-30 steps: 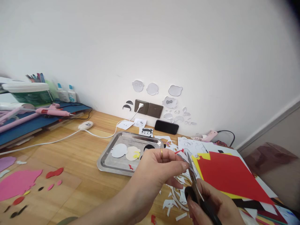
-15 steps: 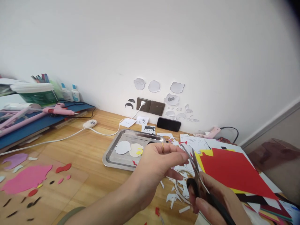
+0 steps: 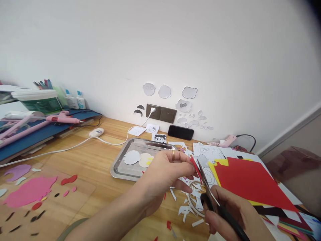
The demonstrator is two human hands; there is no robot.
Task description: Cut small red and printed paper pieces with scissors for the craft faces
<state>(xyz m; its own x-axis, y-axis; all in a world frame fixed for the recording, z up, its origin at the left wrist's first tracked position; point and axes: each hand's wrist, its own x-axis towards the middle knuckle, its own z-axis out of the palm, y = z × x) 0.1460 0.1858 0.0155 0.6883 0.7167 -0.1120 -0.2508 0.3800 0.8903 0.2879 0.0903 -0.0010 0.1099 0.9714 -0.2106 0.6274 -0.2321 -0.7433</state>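
Note:
My left hand (image 3: 168,177), a gold ring on one finger, pinches a small strip of red craft sheet (image 3: 196,168). In my right hand (image 3: 225,209) are scissors (image 3: 206,182) with black handles. Their blades point up and away, right beside the red strip; whether they touch it I cannot tell. Beyond the left hand a metal tray (image 3: 117,172) holds a pale round cutout (image 3: 132,157) and a cream one with yellow (image 3: 144,160). White paper scraps (image 3: 184,211) and a roll of tape (image 3: 192,201) lie below the blades.
Red sheets (image 3: 253,184) over yellow ones lie at right. At left, pink cutouts (image 3: 30,192) rest on a clear sheet. A phone (image 3: 181,132) leans on the wall near a socket (image 3: 153,112). A white cord (image 3: 110,143) crosses the table. A pink glue gun (image 3: 64,117) lies at left.
My left hand has drawn slightly left and down, and the red strip now shows clearly at its fingertips. The scissor blades have come closer together.

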